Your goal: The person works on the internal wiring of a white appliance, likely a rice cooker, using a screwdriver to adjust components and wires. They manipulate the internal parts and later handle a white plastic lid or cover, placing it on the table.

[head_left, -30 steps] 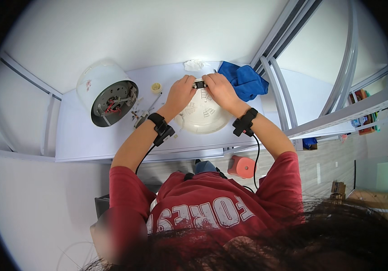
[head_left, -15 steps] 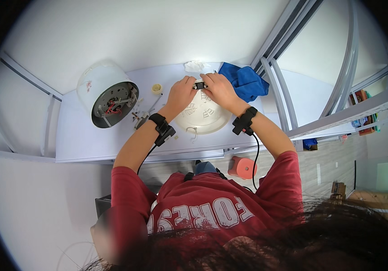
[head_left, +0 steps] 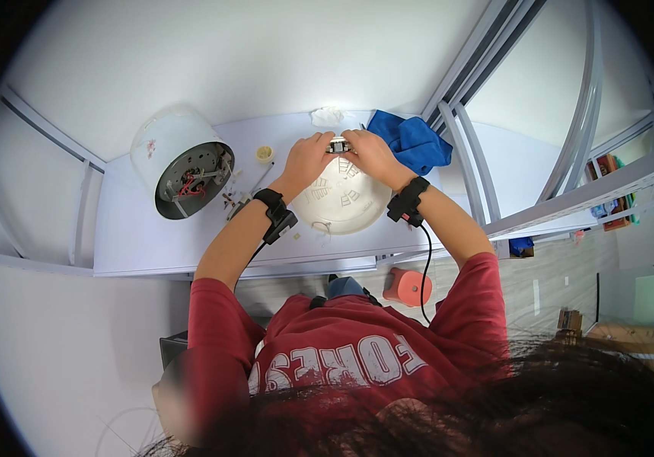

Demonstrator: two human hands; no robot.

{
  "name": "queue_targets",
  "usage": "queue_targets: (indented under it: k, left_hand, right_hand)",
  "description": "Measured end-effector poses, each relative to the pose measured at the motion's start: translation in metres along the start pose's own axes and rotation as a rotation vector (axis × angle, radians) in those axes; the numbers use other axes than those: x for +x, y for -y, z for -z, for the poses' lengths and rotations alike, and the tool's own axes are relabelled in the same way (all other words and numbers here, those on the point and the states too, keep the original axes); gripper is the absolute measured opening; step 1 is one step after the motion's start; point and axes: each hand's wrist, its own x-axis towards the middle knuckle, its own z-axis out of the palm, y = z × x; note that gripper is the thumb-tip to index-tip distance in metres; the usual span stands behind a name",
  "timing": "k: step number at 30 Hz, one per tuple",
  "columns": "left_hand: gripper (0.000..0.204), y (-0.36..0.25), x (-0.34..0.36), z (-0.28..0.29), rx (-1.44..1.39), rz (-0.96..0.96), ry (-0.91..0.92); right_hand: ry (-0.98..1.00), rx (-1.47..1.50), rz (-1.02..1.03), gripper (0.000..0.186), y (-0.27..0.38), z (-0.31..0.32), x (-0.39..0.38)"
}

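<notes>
A round off-white plastic base (head_left: 342,198) with vent slots lies on the table before me. At its far edge sits a small black-and-silver part (head_left: 338,147), which looks like a socket. From the left, my left hand (head_left: 309,161) is closed with its fingertips on this part. My right hand (head_left: 373,158) pinches it from the other side, partly over the base's rim. Whether the part is fixed to the base cannot be made out, since my fingers cover its ends.
On the left, a white rice cooker body (head_left: 167,156) lies tipped, its underside and red wires exposed. Between it and the base are a yellow tub (head_left: 264,154), a screwdriver (head_left: 264,177) and small metal parts (head_left: 234,202). A blue cloth (head_left: 411,142) and white tissue (head_left: 327,116) lie behind.
Both hands have shifted slightly toward me with the small part, and the base has come a little nearer too. The rice cooker body has barely moved in the picture.
</notes>
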Motion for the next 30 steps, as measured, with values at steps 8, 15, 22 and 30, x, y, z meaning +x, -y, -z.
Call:
queue_targets:
  k: [8,15,22,30]
  left_hand:
    - [0.031,0.038,-0.001,-0.02,-0.124,0.314,0.226]
    - [0.024,0.052,-0.007,-0.033,-0.151,0.334,0.228]
    - [0.036,0.033,0.0,-0.022,0.035,0.363,0.374]
    - [0.03,0.037,0.002,-0.029,-0.144,0.283,0.305]
  right_hand:
    - [0.237,0.182,-0.217,0.039,-0.035,-0.022,0.002]
    - [0.317,0.133,-0.216,0.037,-0.043,-0.041,0.001]
    - [0.352,0.031,-0.215,0.036,-0.032,-0.049,0.0]
    - [0.312,0.1,-0.145,0.041,-0.034,-0.046,0.003]
